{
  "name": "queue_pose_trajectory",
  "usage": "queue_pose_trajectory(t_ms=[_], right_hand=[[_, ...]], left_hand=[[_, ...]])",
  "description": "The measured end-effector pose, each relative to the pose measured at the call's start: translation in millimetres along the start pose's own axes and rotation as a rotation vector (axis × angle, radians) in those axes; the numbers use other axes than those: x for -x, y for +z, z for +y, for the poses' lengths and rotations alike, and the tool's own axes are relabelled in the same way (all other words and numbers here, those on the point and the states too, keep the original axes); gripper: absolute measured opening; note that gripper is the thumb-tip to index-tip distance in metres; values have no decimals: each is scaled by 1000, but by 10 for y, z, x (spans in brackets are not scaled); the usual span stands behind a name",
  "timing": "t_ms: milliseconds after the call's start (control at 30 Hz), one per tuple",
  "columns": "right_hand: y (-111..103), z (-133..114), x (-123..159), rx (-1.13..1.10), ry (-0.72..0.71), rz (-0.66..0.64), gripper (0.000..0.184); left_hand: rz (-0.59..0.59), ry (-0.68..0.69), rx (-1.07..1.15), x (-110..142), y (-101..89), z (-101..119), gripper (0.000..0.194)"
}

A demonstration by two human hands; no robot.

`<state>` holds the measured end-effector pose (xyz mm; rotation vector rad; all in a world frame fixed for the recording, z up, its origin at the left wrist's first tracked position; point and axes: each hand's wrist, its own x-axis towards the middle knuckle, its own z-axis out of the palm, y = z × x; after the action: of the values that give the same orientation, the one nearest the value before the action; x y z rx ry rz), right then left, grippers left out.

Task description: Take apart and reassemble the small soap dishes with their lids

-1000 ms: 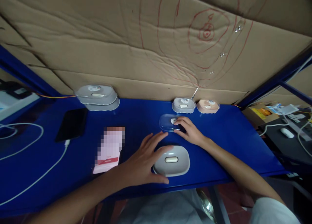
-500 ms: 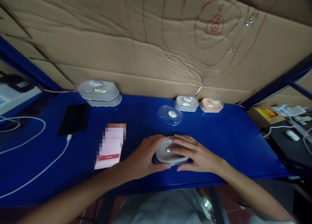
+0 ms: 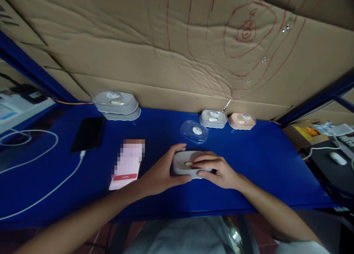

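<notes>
A grey, oval soap dish [image 3: 181, 157] with a small cream oval piece [image 3: 188, 164] in its middle is held between my two hands, over the near part of the blue table. My left hand [image 3: 163, 171] grips its left end, thumb along the front and fingers round the back. From the right, my right hand [image 3: 221, 171] holds it, with the fingertips inside over the middle and the thumb at the front wall. Beyond the dish lies a clear oval lid [image 3: 190, 130] with a round white sticker.
Lidded grey dishes [image 3: 118, 104] stand stacked at the back left. Another grey dish [image 3: 211, 119] and a peach dish [image 3: 240, 123] sit at the back right. A lit phone [image 3: 128, 162], a dark phone [image 3: 88, 134] and a white cable [image 3: 66, 180] lie left. Cardboard [image 3: 124, 55] walls the back.
My right hand let go of the clear lid and came back to the grey dish. Both hands closed on the dish, which has shifted slightly away from me and tilted.
</notes>
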<state>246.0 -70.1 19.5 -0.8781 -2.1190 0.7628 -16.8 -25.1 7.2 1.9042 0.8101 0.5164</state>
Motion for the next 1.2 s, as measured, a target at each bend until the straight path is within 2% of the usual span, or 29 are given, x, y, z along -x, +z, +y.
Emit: queue_pose_trajectory(t_ms=[100, 233, 367, 500, 600, 667, 733, 867, 933, 1000, 1067, 1133, 1200], right_hand=[[84, 35, 48, -20, 9, 75, 26], [135, 12, 33, -105, 73, 143, 20], [106, 19, 0, -189, 148, 167, 18], [43, 64, 26, -182, 218, 210, 26], [24, 65, 64, -37, 111, 74, 29], [33, 50, 82, 117, 46, -49, 41], [49, 40, 87, 215, 21, -89, 52], [56, 49, 60, 60, 28, -5, 40], [40, 61, 47, -59, 63, 60, 34], [19, 79, 50, -83, 84, 112, 30], [-3, 109, 68, 65, 72, 138, 30], [-22, 152, 91, 316, 56, 139, 34], [-42, 203, 104, 494, 72, 84, 36]], left_hand=[[19, 6, -17, 5, 26, -7, 88], [31, 15, -28, 5, 26, 7, 89], [18, 5, -44, -4, 9, 2, 94], [-20, 81, -104, 19, 46, -26, 97], [-1, 93, -121, 31, 69, -28, 88], [2, 73, -117, 25, 62, -21, 87], [12, 62, -114, 13, 46, -16, 90], [27, 29, -86, 2, 34, -37, 96], [7, 45, -107, 7, 51, -66, 101], [-7, 73, -156, 15, 79, -98, 106], [-3, 80, -207, 29, 102, -118, 110], [-8, 74, -256, 57, 105, -111, 115], [-47, 65, -309, 101, 80, -78, 116]])
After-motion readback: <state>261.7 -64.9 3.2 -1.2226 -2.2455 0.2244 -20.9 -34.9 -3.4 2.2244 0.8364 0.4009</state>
